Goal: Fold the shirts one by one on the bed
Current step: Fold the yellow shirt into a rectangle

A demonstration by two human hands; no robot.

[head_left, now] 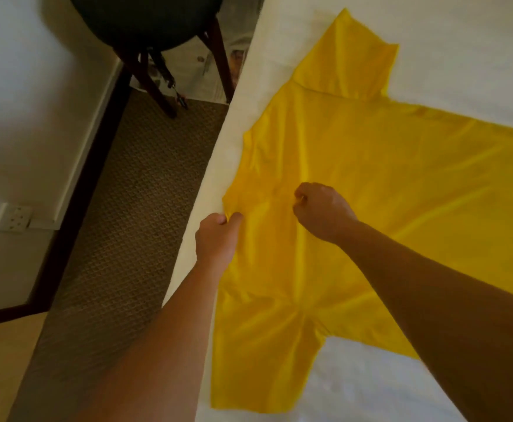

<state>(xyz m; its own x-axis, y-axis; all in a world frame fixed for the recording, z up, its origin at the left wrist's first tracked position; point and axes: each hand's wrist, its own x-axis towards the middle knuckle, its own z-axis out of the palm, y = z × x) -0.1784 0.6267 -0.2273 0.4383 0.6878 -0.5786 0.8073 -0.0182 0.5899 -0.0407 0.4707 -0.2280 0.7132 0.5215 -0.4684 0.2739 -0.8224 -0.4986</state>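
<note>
Yellow t-shirt [355, 184] lies spread flat on the white bed [462, 41], collar end toward 9 o'clock near the mattress edge, body running off frame at 3 o'clock. One short sleeve points to 12 o'clock, the other to 6 o'clock, both fully on the sheet. Left hand [217, 236] pinches the shirt's edge at the collar end, right at the bed's side edge, fingers curled round a bunch of fabric. Right hand [320, 210] sits over the upper chest area, fingers curled tight; it looks to be pinching cloth but the grip itself is hidden behind the knuckles, so cannot tell. Hands are near each other, not touching. Bare sheet shows at 12–2 o'clock and at 5–6 o'clock beyond the lower sleeve. Off the bed at 9 o'clock: patterned carpet [121, 226], a dark round chair [145, 22] on wooden legs at 11 o'clock, wall socket [11, 217] low on the wall.
</note>
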